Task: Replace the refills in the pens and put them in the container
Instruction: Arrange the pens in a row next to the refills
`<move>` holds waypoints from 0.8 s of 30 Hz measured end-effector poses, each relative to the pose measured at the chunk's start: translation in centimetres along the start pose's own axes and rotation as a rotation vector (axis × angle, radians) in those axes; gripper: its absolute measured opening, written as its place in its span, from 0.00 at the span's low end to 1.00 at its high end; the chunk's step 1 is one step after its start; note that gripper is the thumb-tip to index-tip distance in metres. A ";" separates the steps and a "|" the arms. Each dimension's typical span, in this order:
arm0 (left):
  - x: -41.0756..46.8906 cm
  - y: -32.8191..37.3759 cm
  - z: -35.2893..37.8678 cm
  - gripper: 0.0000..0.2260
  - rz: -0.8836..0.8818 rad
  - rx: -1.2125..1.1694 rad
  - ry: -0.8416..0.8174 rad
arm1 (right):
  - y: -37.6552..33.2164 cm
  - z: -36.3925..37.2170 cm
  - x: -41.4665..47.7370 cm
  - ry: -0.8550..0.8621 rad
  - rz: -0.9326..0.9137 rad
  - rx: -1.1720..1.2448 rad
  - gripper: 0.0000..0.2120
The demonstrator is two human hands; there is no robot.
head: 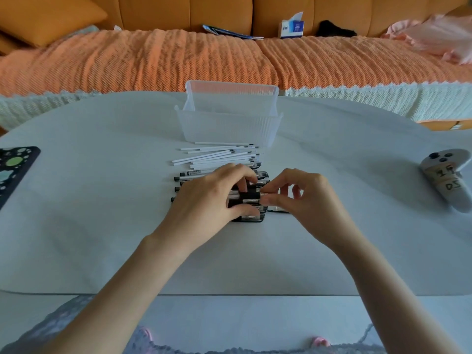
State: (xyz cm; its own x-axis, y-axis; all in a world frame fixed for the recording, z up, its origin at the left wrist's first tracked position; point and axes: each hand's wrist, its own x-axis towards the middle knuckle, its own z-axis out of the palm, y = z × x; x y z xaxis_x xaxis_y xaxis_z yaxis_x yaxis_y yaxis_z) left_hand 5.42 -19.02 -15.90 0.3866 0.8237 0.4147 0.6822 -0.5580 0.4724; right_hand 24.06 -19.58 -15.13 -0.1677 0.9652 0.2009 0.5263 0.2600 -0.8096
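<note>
Head view: left grip (pixel 212 195) grasps a pen (pixel 249 194) above the pen row (pixel 190 178) on the tabletop (pixel 102 205); right grip (pixel 301 198) pinches its end.

Left hand (pixel 204 198) covers most of the pen row (pixel 190 173); count unclear. The pen (pixel 249 195) it shares with right hand (pixel 304 198) shows only its black grip. Spotted dark object (pixel 15 169) cut by left edge.

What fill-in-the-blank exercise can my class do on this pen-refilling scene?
1. The white refills lie between the pens and the clear ____.
2. The left hand and right hand together hold one ____.
3. The grey controller lies on the person's ____ side.
Answers: container, pen, right.
</note>
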 end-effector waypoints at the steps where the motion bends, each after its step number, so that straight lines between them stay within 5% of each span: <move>1: 0.0 0.0 0.0 0.16 0.000 0.010 0.008 | 0.0 0.0 0.0 0.000 0.005 0.013 0.07; 6: 0.1 -0.2 -0.3 0.08 -0.036 -0.007 0.005 | 0.0 -0.2 0.0 -0.011 0.013 0.018 0.05; 24: 0.0 -0.5 -0.1 0.12 -0.033 0.019 -0.009 | 0.3 0.0 0.2 -0.022 0.033 0.036 0.05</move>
State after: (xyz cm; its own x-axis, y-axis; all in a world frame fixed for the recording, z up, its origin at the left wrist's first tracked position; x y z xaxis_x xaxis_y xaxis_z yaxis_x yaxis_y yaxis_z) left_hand 4.97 -18.70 -16.03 0.3689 0.8426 0.3924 0.7064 -0.5286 0.4708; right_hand 24.24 -19.30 -15.35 -0.1694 0.9722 0.1614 0.5017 0.2260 -0.8350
